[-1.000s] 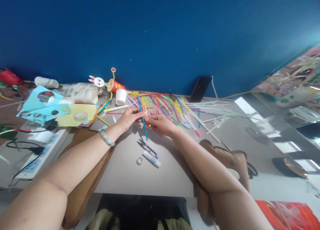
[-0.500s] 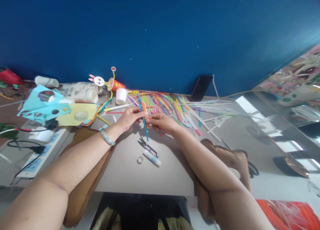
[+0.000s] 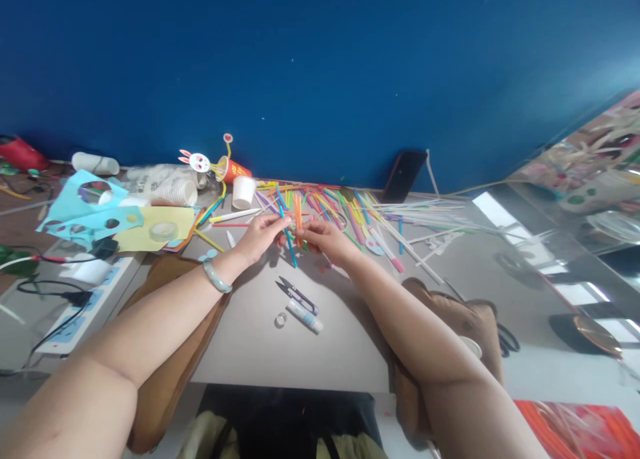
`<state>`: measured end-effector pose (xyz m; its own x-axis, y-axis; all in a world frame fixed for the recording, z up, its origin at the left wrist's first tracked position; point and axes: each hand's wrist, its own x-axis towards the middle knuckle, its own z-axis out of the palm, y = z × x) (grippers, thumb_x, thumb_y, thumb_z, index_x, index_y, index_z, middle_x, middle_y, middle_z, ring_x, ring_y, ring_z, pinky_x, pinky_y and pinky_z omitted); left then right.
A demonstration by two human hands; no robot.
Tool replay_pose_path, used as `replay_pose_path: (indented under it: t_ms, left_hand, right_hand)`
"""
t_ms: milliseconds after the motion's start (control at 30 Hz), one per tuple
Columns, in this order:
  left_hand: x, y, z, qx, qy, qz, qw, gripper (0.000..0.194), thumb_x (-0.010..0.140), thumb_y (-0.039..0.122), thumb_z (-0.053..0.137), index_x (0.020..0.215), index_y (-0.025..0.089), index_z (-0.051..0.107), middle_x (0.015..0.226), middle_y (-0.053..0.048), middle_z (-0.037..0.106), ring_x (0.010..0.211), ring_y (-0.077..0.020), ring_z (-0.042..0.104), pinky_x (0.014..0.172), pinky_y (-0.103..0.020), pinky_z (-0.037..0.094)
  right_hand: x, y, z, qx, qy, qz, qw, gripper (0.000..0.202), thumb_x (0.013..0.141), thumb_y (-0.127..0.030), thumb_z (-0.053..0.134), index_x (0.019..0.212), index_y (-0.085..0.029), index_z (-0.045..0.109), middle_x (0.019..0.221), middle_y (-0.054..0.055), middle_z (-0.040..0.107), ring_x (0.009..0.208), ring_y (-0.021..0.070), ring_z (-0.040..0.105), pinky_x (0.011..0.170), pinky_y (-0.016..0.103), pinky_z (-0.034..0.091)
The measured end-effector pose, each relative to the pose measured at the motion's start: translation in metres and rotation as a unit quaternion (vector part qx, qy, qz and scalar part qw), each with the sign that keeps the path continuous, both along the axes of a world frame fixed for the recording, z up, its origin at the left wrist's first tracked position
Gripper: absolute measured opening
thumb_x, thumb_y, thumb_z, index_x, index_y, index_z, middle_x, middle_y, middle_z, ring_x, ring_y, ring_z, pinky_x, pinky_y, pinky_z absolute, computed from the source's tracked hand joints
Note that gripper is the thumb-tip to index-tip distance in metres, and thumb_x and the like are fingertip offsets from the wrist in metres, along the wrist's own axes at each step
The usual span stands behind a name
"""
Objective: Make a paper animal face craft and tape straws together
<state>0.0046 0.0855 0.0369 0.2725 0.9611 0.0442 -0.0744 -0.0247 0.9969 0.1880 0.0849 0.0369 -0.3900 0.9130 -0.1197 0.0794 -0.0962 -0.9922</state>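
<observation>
Between the fingers of my left hand is a blue straw, tilted, its lower end pointing at the table. My right hand pinches orange straws that stand nearly upright just right of the blue one. Both hands are close together above the table, fingertips almost meeting. Below them lie small scissors, a white and blue glue tube and a small clear cap. Loose coloured straws spread behind the hands.
A white paper cup and an orange cup with a rabbit face stand at the back. Blue cut paper, a tape roll and a power strip lie left. A phone leans on the wall.
The orange straws have shifted up and slightly right, apart from the blue straw, and look more upright. The blue straw's lower end has risen a little.
</observation>
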Motion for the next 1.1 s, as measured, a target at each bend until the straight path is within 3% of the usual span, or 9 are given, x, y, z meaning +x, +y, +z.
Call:
replay_pose_path:
  t_ms: [167,367,633,900,1000,1100]
  left_hand:
    - [0.0,-0.001,0.002,-0.001,0.001,-0.004,1.0,0.041,0.079,0.051,0.066,0.061,0.017,0.057,0.05,0.0,0.055,0.047,-0.0098,0.051,0.051,-0.024,0.04]
    - [0.0,-0.001,0.002,0.005,-0.016,-0.034,0.999,0.038,0.077,0.05,0.07,0.064,0.016,0.059,0.049,0.002,0.053,0.046,-0.0083,0.048,0.049,-0.022,0.037]
    - [0.0,0.002,-0.003,-0.015,-0.025,-0.074,0.997,0.035,0.076,0.047,0.073,0.07,0.014,0.063,0.052,0.001,0.057,0.048,-0.0082,0.051,0.05,-0.021,0.04]
    - [0.001,0.0,-0.002,-0.011,-0.008,-0.07,0.997,0.037,0.075,0.048,0.073,0.068,0.014,0.062,0.049,0.003,0.051,0.046,-0.0065,0.045,0.047,-0.02,0.032]
    - [0.001,0.001,-0.002,-0.012,-0.016,-0.058,0.998,0.036,0.072,0.047,0.076,0.07,0.014,0.064,0.053,0.003,0.052,0.046,-0.0053,0.041,0.047,-0.02,0.03]
    - [0.001,0.002,-0.003,-0.014,-0.026,-0.043,0.999,0.036,0.069,0.046,0.079,0.068,0.013,0.065,0.055,0.003,0.052,0.047,-0.0051,0.039,0.046,-0.02,0.031]
  right_hand:
    - [-0.002,-0.003,0.003,0.004,-0.009,0.006,1.0,0.036,0.073,-0.05,0.073,0.075,-0.015,0.064,0.055,-0.004,0.056,0.042,0.0046,0.038,0.041,0.021,0.024]
    - [0.0,-0.005,0.007,-0.02,0.002,0.034,0.999,0.034,0.075,-0.048,0.072,0.077,-0.015,0.062,0.052,-0.006,0.054,0.039,0.0043,0.037,0.038,0.021,0.02]
    - [0.0,-0.005,0.005,-0.025,0.023,0.06,0.998,0.035,0.076,-0.048,0.073,0.078,-0.015,0.06,0.067,-0.002,0.064,0.039,0.0023,0.037,0.035,0.02,0.02]
    - [-0.001,-0.005,-0.004,-0.049,0.059,0.055,0.996,0.035,0.073,-0.047,0.077,0.076,-0.016,0.059,0.046,-0.009,0.049,0.033,0.0024,0.031,0.033,0.018,0.015]
    - [-0.002,-0.004,-0.007,-0.059,0.074,0.055,0.994,0.035,0.072,-0.046,0.077,0.076,-0.015,0.061,0.047,-0.008,0.052,0.033,0.002,0.033,0.033,0.018,0.014]
    - [-0.002,-0.003,-0.007,-0.065,0.068,0.056,0.994,0.035,0.072,-0.046,0.077,0.073,-0.014,0.063,0.059,-0.002,0.064,0.033,0.0011,0.035,0.032,0.018,0.015]
